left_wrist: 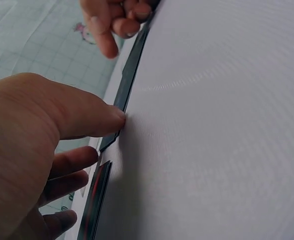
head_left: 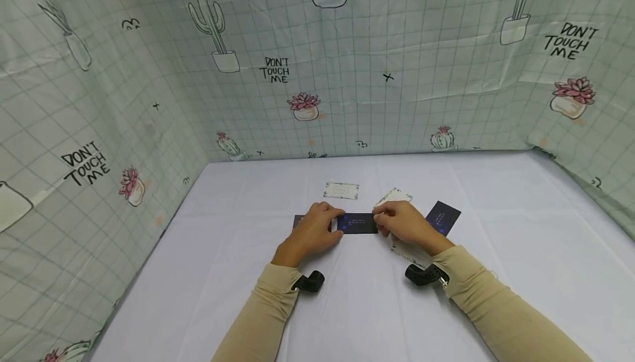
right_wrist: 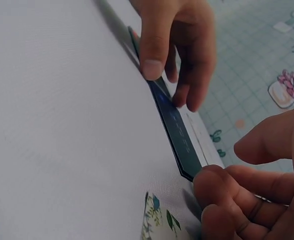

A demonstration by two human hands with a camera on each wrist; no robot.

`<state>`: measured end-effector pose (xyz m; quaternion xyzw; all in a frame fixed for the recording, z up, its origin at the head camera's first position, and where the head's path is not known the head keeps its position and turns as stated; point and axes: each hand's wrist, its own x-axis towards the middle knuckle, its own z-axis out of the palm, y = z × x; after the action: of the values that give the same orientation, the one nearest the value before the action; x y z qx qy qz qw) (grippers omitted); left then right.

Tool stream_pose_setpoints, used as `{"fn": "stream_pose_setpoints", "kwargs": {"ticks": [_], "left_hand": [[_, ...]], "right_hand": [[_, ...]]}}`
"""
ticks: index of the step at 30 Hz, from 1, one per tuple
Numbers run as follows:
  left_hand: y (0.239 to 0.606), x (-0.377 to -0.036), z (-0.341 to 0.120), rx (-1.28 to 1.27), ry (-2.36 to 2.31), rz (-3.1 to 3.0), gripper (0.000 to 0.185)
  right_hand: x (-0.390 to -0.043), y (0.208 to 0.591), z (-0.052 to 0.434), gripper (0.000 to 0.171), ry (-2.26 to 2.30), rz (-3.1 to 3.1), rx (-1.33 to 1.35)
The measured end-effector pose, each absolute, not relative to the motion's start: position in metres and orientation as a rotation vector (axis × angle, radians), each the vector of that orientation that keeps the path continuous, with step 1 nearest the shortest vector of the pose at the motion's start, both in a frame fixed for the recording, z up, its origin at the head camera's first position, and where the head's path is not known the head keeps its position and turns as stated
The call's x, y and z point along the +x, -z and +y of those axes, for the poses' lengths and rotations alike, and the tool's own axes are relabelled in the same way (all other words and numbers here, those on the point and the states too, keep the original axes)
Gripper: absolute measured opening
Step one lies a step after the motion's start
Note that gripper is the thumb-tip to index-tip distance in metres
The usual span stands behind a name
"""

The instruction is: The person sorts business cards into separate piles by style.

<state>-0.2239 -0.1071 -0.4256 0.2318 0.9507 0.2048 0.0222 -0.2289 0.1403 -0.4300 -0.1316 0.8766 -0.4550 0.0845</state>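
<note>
A dark blue card (head_left: pixel 358 223) lies flat in the middle of the white table, apparently with another layer beneath it. My left hand (head_left: pixel 317 228) pinches its left end, thumb on the near edge and fingers at the far edge. Bent fingers of my right hand (head_left: pixel 404 221) touch the right end; in the right wrist view the thumb (right_wrist: pixel 267 140) stands apart from them. Partly hidden under the left hand is another dark card (head_left: pixel 297 220), showing a red streak in the left wrist view. A white leafy-bordered card (right_wrist: pixel 162 220) lies by the right hand.
Beyond the hands lie a white bordered card (head_left: pixel 341 190) and a tilted one (head_left: pixel 394 196). Another dark blue card (head_left: pixel 443 219) sits angled at the right. A grid-patterned cloth (head_left: pixel 347 75) hangs behind the white table (head_left: pixel 223 274).
</note>
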Motion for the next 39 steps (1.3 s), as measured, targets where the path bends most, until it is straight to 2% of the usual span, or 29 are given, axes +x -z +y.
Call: {"fn": "stream_pose_setpoints", "kwargs": {"ticks": [12,27,39], "left_hand": [[0.430,-0.227,-0.101,0.910,-0.617,2.952,0.042],[0.426,-0.222,-0.101,0.959,-0.698,2.961,0.038],[0.410,-0.208,-0.041,1.059,-0.734,2.857,0.027]], "right_hand": [[-0.229,0.421,0.161,0.031,1.515,2.547,-0.425],[-0.232,0.406,0.247,0.039,1.487,2.708,-0.284],[-0.237,0.419,0.287,0.038,1.318,2.903,-0.138]]}}
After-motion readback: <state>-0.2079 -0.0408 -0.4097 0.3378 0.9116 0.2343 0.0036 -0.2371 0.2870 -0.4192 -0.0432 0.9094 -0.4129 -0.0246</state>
